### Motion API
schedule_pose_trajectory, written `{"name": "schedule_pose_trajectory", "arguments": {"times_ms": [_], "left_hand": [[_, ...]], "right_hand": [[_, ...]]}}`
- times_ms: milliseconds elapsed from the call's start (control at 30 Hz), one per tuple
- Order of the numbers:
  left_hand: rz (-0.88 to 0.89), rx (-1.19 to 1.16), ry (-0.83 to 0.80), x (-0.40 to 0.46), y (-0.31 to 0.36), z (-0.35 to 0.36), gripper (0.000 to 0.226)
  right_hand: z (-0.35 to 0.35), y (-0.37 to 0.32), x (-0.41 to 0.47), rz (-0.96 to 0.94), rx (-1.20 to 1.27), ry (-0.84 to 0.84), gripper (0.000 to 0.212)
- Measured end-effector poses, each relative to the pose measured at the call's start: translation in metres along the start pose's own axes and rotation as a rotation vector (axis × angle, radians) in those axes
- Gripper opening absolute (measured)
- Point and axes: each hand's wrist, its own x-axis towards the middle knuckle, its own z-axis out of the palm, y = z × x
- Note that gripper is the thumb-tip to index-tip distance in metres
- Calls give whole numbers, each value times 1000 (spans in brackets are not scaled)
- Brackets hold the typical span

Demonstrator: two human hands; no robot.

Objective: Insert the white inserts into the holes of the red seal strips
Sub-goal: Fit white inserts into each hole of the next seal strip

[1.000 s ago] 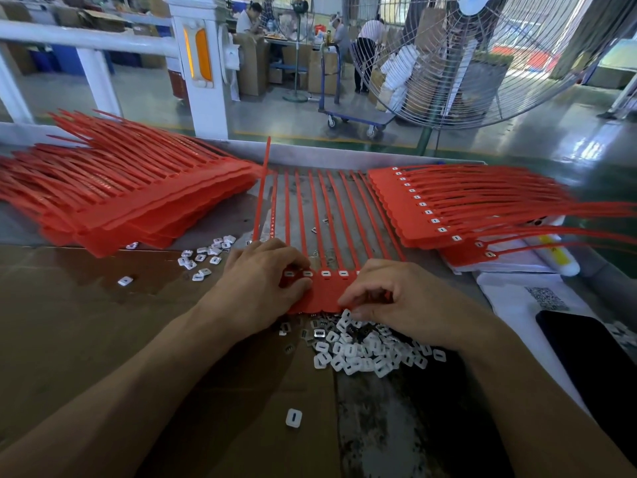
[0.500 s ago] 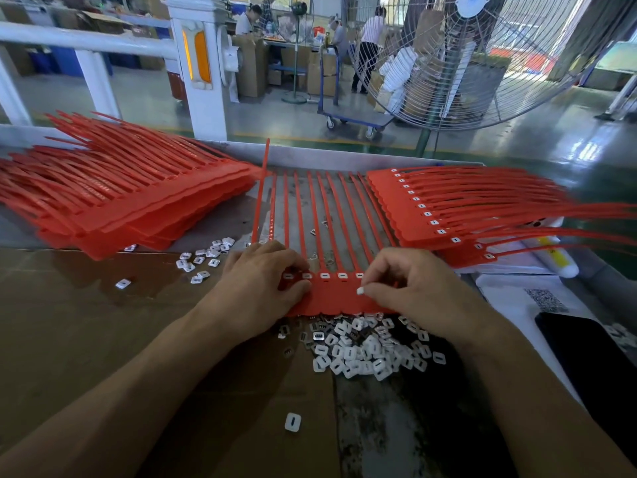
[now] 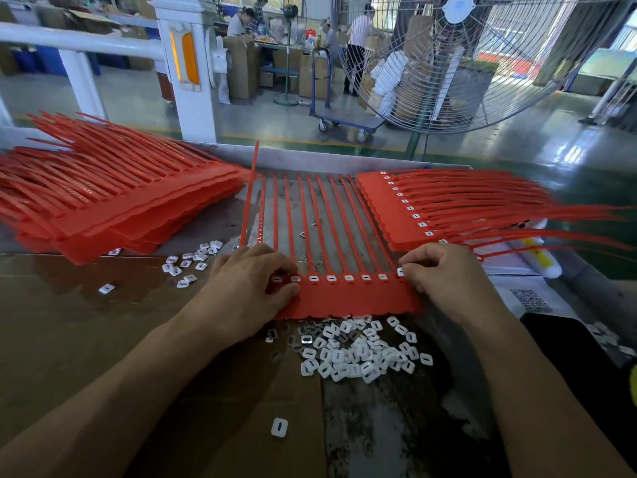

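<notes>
Landmark: the red seal strip (image 3: 344, 296) lying flat mid-bench; all places are read from it
Loose inserts: a heap of white inserts (image 3: 355, 353) touches its near scalloped edge; one stray insert (image 3: 279, 427) lies well nearer the viewer
Left hand (image 3: 248, 288): rests on the strip's left end, fingers curled over the first holes, holding the strip down; I judge it grips nothing separate
Right hand (image 3: 444, 274): at the strip's right end, fingertips (image 3: 408, 270) pinching a white insert (image 3: 400, 271) at the last hole
Condition of strip: one flat red band, a row of holes across it, those in sight each showing a seated white insert, thin tails running away to the far side
Risk, seating: the end insert may sit tilted or pop out if pressed off-centre
Risk, slip: the strip may slide if the left hand eases
Risk, scatter: a wrist may sweep the heap off the near edge
Beyond, left: stack of red strips (image 3: 113, 215)
Beyond, right: filled stack (image 3: 413, 208) with inserts showing
</notes>
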Motion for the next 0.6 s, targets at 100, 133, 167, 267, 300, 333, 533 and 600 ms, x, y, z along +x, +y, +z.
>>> {"name": "schedule_pose_trajectory", "arguments": {"times_ms": [100, 133, 167, 267, 300, 333, 533, 600], "left_hand": [[0, 1, -6, 0, 0, 1, 33], [0, 0, -2, 0, 1, 1, 33], [1, -2, 4, 0, 1, 1, 33], [0, -5, 8, 0, 2, 1, 33], [-2, -4, 6, 0, 2, 1, 33], [-3, -2, 5, 0, 2, 1, 33], [-12, -5, -1, 0, 2, 1, 32], [-12, -3, 1, 0, 2, 1, 32]], "right_hand": [[3, -1, 0, 6, -23, -7, 13], [3, -1, 1, 5, -29, -9, 13], [3, -1, 1, 3, -37, -11, 13], [3, 0, 1, -2, -60, -18, 13], [3, 0, 2, -2, -64, -19, 13], [3, 0, 2, -1, -67, -18, 14], [5, 1, 3, 10, -93, -19, 15], [5, 1, 3, 12, -82, -24, 14]]}}
